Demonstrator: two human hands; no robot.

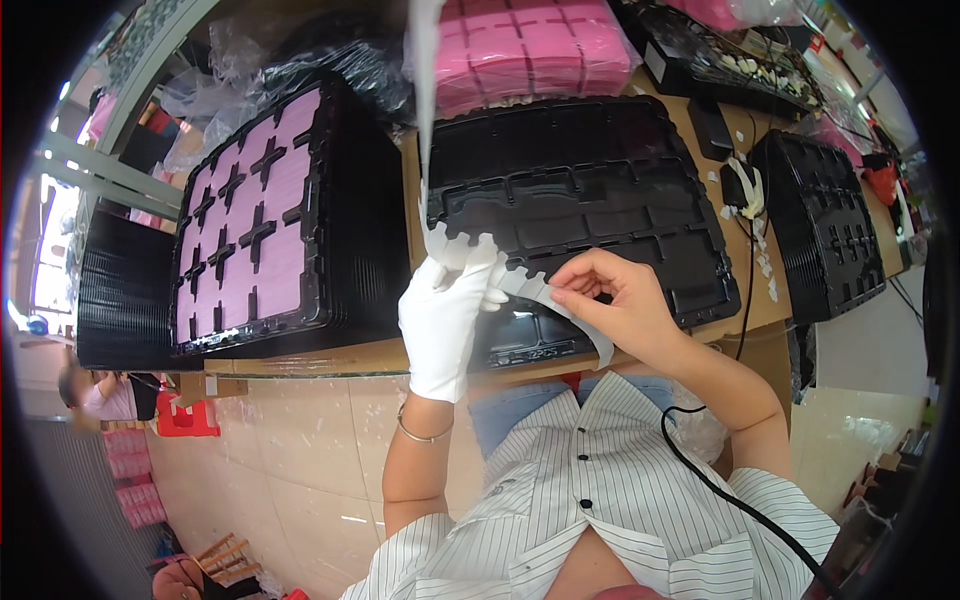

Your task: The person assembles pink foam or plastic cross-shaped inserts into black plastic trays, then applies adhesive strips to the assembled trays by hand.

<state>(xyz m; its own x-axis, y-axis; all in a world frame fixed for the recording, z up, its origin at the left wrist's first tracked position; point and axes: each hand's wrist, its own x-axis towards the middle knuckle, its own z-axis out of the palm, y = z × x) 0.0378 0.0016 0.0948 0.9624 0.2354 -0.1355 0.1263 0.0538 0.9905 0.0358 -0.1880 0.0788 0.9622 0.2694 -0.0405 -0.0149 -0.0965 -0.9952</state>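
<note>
1. White, thin and notched, the strip (524, 285) is between the two hands, over the near part of the black tray (600, 190). With 12 o'clock at the picture's top, a pale length runs up toward 12 from the left hand (437, 315), seemingly the same piece; the loose end hangs toward 6 from the right hand (620, 300).
2. The left hand, in a white glove (438, 360), is closed around the strip; the bare right hand, at its 3 o'clock, appears to pinch the edge between thumb and fingertips.
3. I judge it very light and bendable; the small tabs (487, 243) could crease or tear.
4. The continuous edge seems the safer hold, with soft pressure. Whether it is sticky, I cannot tell.
</note>
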